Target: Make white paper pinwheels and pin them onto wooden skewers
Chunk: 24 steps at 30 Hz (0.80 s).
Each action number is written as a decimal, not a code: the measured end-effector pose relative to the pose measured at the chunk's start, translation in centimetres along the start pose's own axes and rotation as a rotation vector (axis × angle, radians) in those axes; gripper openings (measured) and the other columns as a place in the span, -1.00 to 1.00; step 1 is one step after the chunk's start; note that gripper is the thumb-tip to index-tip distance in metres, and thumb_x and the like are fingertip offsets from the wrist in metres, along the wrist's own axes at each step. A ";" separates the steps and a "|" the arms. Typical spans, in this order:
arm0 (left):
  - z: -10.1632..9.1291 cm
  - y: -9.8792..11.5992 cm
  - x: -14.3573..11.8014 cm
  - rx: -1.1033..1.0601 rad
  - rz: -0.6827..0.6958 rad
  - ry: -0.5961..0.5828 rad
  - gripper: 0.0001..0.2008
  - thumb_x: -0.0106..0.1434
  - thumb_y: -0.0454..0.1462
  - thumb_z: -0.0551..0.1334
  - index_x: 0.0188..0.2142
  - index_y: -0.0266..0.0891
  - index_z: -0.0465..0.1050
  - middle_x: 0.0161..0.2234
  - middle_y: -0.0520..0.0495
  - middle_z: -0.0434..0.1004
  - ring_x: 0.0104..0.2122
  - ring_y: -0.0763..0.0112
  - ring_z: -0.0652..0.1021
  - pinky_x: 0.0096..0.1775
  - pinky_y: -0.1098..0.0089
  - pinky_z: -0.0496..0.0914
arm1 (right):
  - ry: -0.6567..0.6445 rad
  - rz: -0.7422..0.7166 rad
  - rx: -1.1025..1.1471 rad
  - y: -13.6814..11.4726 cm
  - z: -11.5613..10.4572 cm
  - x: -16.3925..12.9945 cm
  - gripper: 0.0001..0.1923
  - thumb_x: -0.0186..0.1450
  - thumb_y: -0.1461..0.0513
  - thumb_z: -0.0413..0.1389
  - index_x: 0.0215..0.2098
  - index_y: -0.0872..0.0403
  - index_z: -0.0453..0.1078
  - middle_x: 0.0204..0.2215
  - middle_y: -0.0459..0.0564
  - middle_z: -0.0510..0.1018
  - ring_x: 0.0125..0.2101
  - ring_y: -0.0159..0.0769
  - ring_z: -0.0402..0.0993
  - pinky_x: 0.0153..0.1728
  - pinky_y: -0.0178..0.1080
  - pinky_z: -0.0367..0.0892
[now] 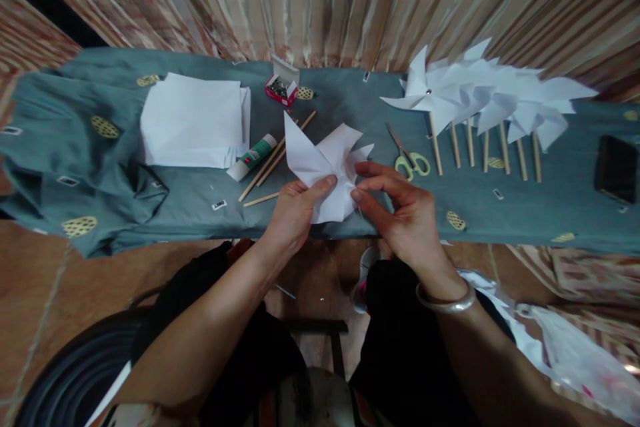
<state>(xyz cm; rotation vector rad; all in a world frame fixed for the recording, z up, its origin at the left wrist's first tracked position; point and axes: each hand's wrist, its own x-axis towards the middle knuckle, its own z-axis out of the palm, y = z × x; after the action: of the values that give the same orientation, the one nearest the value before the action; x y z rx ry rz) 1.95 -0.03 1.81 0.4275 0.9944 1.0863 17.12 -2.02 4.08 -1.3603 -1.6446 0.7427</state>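
Observation:
A white paper pinwheel (327,157) with folded blades is held over the table's near edge. My left hand (295,213) grips it from the left, thumb pressed on the paper near its centre. On its right side my right hand (400,207) pinches a paper blade between thumb and fingers. Wooden sticks (273,163) and a green-and-white glue stick (253,157) lie just left of the pinwheel. Scissors with light green handles (411,161) rest to its right. Behind it stands an open small red box (281,90) of metal pins.
A stack of white paper (193,121) lies on the left of the green tablecloth (345,90). Several pinwheels on sticks (480,97) overlap at the right. A dark phone (616,167) lies at the far right. Pleated curtains (325,7) hang behind the table.

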 end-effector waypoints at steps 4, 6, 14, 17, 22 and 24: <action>0.0 0.0 0.0 0.032 0.013 0.016 -0.71 -0.14 -0.18 0.51 -0.44 -0.30 0.60 -0.50 -0.03 0.62 -0.52 0.45 0.53 -0.39 0.44 0.38 | -0.010 -0.033 -0.019 -0.2 0.2 -0.2 -0.98 0.26 0.22 0.22 -0.34 -0.02 0.51 -0.07 -0.01 0.62 -0.02 -0.20 0.54 0.09 -0.01 0.38; 0.0 0.0 0.0 0.032 0.015 0.012 -0.73 -0.14 -0.19 0.50 -0.45 -0.30 0.60 -0.51 -0.02 0.61 -0.53 0.47 0.51 -0.40 0.45 0.38 | -0.026 -0.062 -0.029 -0.3 0.2 -0.2 -0.98 0.27 0.24 0.21 -0.34 -0.01 0.50 -0.09 0.00 0.63 -0.04 -0.21 0.55 0.08 -0.02 0.39; 0.0 0.3 -0.2 0.033 -0.002 -0.025 -0.73 -0.17 -0.18 0.50 -0.49 -0.30 0.59 -0.51 -0.02 0.61 -0.56 0.49 0.48 -0.44 0.46 0.35 | -0.036 -0.107 -0.073 -0.2 0.3 -0.3 -0.97 0.28 0.24 0.19 -0.32 -0.02 0.49 -0.13 -0.01 0.63 -0.06 -0.22 0.55 0.05 -0.03 0.40; -0.2 0.4 -0.2 0.030 -0.017 -0.042 -0.71 -0.12 -0.11 0.48 -0.50 -0.29 0.58 -0.52 -0.02 0.59 -0.54 0.44 0.50 -0.44 0.44 0.35 | -0.041 -0.138 -0.102 -0.2 0.3 -0.3 -0.96 0.29 0.25 0.18 -0.31 -0.02 0.49 -0.13 -0.01 0.63 -0.06 -0.21 0.55 0.04 -0.03 0.41; -0.3 0.4 -0.1 0.037 -0.024 -0.049 -0.67 -0.05 -0.04 0.44 -0.47 -0.27 0.58 -0.51 -0.03 0.59 -0.50 0.38 0.53 -0.41 0.41 0.37 | -0.036 -0.165 -0.150 -0.3 0.3 -0.4 -0.94 0.31 0.24 0.16 -0.31 -0.03 0.49 -0.13 -0.01 0.63 -0.06 -0.19 0.54 0.03 -0.01 0.41; -0.3 0.4 -0.1 0.036 -0.021 -0.041 -0.71 -0.07 -0.10 0.47 -0.47 -0.29 0.58 -0.52 -0.01 0.59 -0.53 0.44 0.51 -0.43 0.43 0.35 | -0.026 -0.161 -0.162 -0.3 0.3 -0.4 -0.94 0.30 0.23 0.17 -0.31 -0.03 0.50 -0.10 0.00 0.62 -0.04 -0.18 0.53 0.05 0.01 0.39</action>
<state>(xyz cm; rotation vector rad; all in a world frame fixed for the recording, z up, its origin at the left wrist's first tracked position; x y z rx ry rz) 1.52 -0.02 2.01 0.4660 0.9808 1.0385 16.73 -2.48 4.12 -1.3143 -1.8434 0.5445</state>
